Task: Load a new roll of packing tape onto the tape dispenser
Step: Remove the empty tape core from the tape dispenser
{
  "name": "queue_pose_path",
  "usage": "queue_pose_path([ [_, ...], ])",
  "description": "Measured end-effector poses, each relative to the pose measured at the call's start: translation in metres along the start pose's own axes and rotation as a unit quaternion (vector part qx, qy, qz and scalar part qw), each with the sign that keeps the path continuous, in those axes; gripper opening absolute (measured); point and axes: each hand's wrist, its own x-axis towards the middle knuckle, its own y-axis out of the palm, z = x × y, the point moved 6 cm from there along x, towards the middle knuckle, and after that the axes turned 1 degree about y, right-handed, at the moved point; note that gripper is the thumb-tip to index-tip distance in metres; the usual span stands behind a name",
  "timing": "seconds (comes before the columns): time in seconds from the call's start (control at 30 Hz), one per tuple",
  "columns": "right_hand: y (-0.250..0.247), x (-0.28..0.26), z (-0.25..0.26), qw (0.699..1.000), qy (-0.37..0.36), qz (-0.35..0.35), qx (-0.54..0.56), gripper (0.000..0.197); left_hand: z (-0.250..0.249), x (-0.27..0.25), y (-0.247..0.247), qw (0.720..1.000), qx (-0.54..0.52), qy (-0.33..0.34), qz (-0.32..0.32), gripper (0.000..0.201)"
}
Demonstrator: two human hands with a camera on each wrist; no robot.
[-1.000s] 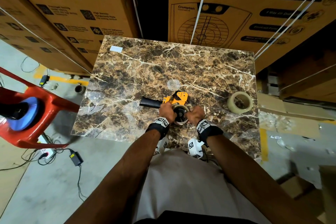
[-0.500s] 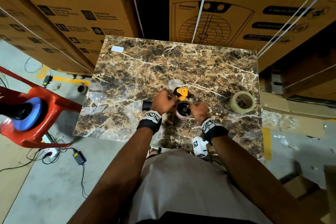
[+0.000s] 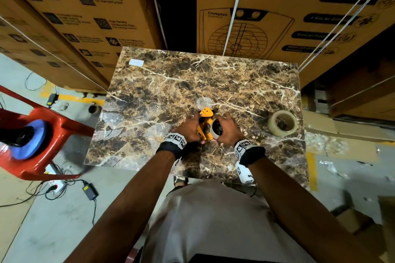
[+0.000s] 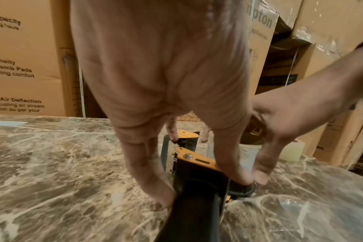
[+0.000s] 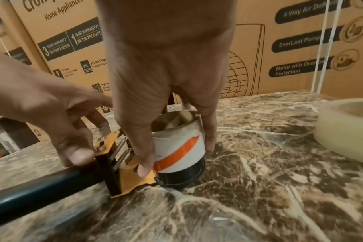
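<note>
An orange tape dispenser (image 3: 205,113) with a black handle (image 5: 41,188) lies on the marble table (image 3: 171,83). My left hand (image 3: 190,129) pinches its orange frame (image 4: 197,165) from both sides. On the dispenser's black hub (image 5: 180,177) sits an empty white core (image 5: 180,147) with an orange stripe. My right hand (image 3: 227,132) grips this core from above, thumb and fingers curled around it. A full roll of clear packing tape (image 3: 282,123) lies flat to the right, apart from both hands.
Stacked cardboard boxes (image 3: 267,17) wall in the table's far side. A red plastic chair (image 3: 42,126) holding a blue object stands on the left, with cables and a power adapter (image 3: 90,191) on the floor. A small white label (image 3: 136,62) lies at the table's far left corner.
The dispenser has turned so its handle points toward me instead of left. My left hand shifted from the handle end onto the frame; my right hand now wraps the core.
</note>
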Motion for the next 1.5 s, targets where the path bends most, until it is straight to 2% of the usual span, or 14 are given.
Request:
queue_pose_path([
  [0.1, -0.013, -0.004, 0.004, 0.998, -0.005, 0.005, -0.064, 0.101, -0.012, 0.000, -0.008, 0.993, 0.107, 0.003, -0.039, 0.128],
  [0.2, -0.019, -0.007, 0.008, 0.996, 0.001, 0.007, -0.089, 0.099, -0.026, 0.009, -0.002, 0.988, 0.140, 0.069, 0.012, 0.129],
  [0.3, -0.024, -0.008, 0.012, 0.997, -0.003, 0.012, -0.076, 0.098, -0.035, 0.015, -0.004, 0.985, 0.160, 0.070, 0.016, 0.129],
  [0.47, -0.027, -0.007, 0.015, 0.998, -0.008, 0.010, -0.067, 0.096, -0.039, 0.014, -0.007, 0.988, 0.135, 0.059, 0.037, 0.128],
  [0.57, -0.028, -0.007, 0.016, 0.997, -0.008, 0.006, -0.070, 0.099, -0.040, 0.011, -0.013, 0.989, 0.126, 0.065, 0.040, 0.117],
  [0.77, -0.027, -0.011, 0.014, 0.999, 0.003, -0.020, -0.039, 0.114, -0.034, 0.008, -0.011, 0.994, 0.089, 0.062, 0.025, 0.131],
  [0.97, -0.025, -0.015, 0.001, 0.997, 0.051, -0.033, 0.049, 0.112, -0.002, -0.013, 0.018, 0.991, -0.054, -0.120, -0.033, 0.136],
  [1.03, -0.026, -0.018, -0.001, 0.995, 0.053, -0.037, 0.069, 0.110, 0.008, -0.018, 0.023, 0.982, -0.100, -0.160, -0.024, 0.121],
  [1.13, -0.034, -0.017, 0.003, 0.990, 0.027, -0.063, 0.120, 0.104, 0.010, -0.021, 0.017, 0.979, -0.141, -0.141, -0.047, 0.048],
  [1.17, -0.038, -0.015, 0.004, 0.984, 0.014, -0.062, 0.164, 0.095, 0.010, -0.021, 0.012, 0.979, -0.150, -0.131, -0.052, 0.039],
  [1.23, -0.052, -0.010, 0.004, 0.959, -0.005, -0.056, 0.278, 0.080, 0.011, -0.021, 0.000, 0.973, -0.178, -0.130, -0.070, 0.041],
  [1.33, -0.077, -0.006, 0.003, 0.909, -0.011, -0.063, 0.411, 0.094, 0.020, -0.021, -0.014, 0.944, -0.279, -0.150, -0.092, 0.063],
  [1.4, -0.081, -0.003, 0.005, 0.898, -0.035, -0.051, 0.435, 0.093, 0.020, -0.021, -0.018, 0.915, -0.364, -0.149, -0.095, 0.071],
  [1.5, -0.083, -0.007, 0.010, 0.873, -0.023, -0.039, 0.485, 0.082, 0.002, -0.024, -0.024, 0.880, -0.460, -0.100, -0.059, 0.050],
])
